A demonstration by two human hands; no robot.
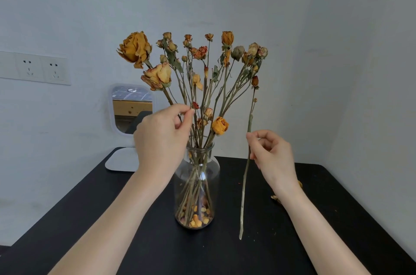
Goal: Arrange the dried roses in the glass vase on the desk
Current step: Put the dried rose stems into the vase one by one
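Observation:
A clear glass vase [196,175] stands mid-desk, holding several dried orange and yellow roses [202,67] that fan out above it; loose petals lie at its bottom. My left hand [162,135] is left of the vase neck and pinches a thin stem with a small red bud among the bunch. To the right of the vase, my right hand [271,153] pinches a single long dried rose stem [245,175], upright and outside the vase, its small red bud [254,81] at the top and its lower end hanging just above the desk.
The black desk [225,250] meets white walls in a corner. A white-framed mirror [131,110] on a white base stands behind my left hand. Wall sockets [41,67] sit at the left. Dried petal scraps [275,197] lie behind my right wrist.

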